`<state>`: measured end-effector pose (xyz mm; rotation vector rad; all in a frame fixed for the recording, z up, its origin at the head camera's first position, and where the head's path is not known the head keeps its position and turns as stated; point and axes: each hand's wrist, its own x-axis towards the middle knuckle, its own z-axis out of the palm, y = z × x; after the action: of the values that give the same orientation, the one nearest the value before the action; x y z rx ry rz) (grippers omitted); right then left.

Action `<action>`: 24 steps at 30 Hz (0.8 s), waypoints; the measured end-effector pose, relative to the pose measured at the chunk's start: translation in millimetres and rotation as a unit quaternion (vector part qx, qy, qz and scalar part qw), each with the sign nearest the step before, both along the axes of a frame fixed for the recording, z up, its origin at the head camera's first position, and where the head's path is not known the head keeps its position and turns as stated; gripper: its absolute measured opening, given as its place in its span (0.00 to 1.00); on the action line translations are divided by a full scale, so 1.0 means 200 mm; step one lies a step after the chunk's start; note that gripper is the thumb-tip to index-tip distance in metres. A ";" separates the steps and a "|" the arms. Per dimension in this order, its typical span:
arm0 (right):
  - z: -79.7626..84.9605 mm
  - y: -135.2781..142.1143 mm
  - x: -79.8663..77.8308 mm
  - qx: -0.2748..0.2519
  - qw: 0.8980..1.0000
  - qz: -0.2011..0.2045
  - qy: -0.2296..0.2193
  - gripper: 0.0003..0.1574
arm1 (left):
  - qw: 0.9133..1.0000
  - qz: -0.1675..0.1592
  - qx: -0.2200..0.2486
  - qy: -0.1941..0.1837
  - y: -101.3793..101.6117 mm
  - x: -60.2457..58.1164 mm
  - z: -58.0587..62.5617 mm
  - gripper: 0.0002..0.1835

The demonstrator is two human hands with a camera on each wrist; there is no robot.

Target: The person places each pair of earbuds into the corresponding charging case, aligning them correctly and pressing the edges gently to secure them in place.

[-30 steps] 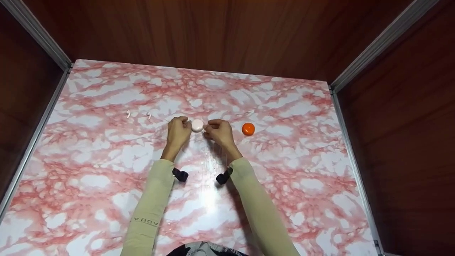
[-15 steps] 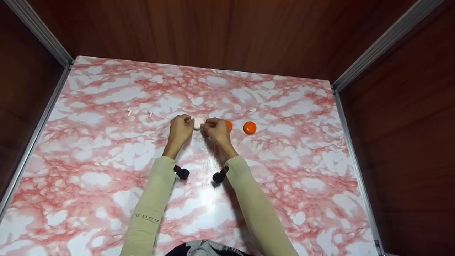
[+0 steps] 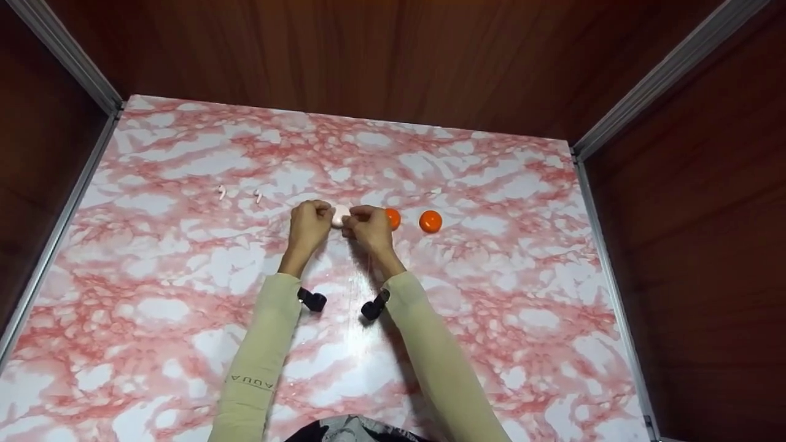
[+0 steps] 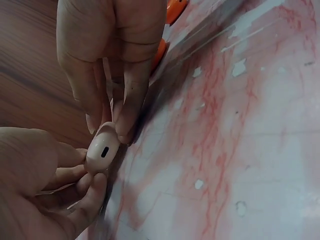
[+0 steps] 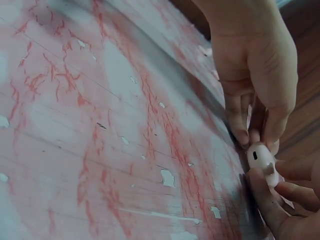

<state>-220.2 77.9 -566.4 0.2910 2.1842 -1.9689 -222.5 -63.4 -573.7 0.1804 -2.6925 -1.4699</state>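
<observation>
Pinching the pale case [image 4: 101, 145] from opposite sides, left hand [image 3: 309, 226] and right hand [image 3: 372, 228] both have their grip clamped on it.

My left fingers [image 4: 69, 154] and right fingers [image 4: 135, 95] touch the earbud case [image 3: 339, 217] from either side, so it sits between them. To its left, well apart from it, two earbuds lie on the surface [image 3: 522, 258]: the outer earbud [image 3: 222, 193], then the inner earbud [image 3: 258, 196], both slightly farther from me than the case. Right of my right fingers is the nearer disc [image 3: 394, 218], partly hidden; the other disc [image 3: 430, 221] lies beyond it to the right, near but apart. Behind everything, the back panel [image 3: 368, 61] stands along the far edge.
</observation>
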 end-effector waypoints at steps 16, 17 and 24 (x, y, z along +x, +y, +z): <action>0.06 0.10 0.04 0.125 0.983 -0.023 0.130 0.16 | 0.991 -0.006 0.130 -0.028 0.03 0.06 0.08 0.12; 0.07 0.10 0.04 0.116 0.985 -0.025 0.124 0.16 | 0.991 -0.008 0.134 -0.028 0.03 0.06 0.09 0.13; 0.06 0.14 0.10 0.045 0.995 -0.034 0.081 0.16 | 0.986 -0.034 0.164 -0.020 0.07 0.11 0.12 0.12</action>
<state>-199.9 106.0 -553.9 0.2295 2.3989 -1.9965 -200.7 -50.2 -550.1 0.1360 -2.4889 -1.9427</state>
